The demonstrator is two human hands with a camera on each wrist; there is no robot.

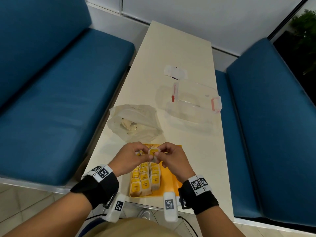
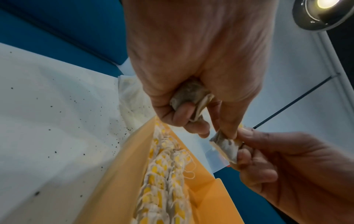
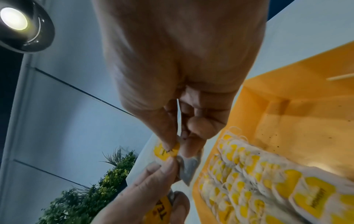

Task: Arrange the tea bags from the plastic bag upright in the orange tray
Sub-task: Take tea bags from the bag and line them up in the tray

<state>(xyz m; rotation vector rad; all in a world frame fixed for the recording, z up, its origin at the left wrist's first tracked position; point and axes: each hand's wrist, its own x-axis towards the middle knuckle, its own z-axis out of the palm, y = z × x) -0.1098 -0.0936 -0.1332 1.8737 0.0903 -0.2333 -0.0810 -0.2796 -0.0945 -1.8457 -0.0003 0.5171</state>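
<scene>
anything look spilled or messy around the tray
Yes: dark specks, likely loose tea dust, are scattered over the white table beside the orange tray, with a few on the tray's bare floor. The rowed tea bags look orderly.

Plastic bag (image 1: 135,123) contents blurred; tag print on tea bags (image 1: 145,180) (tiny) unreadable.

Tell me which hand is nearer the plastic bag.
Left. The left hand sits just in front of the plastic bag, on its side of the table; the right hand is further over, toward the clear container.
</scene>
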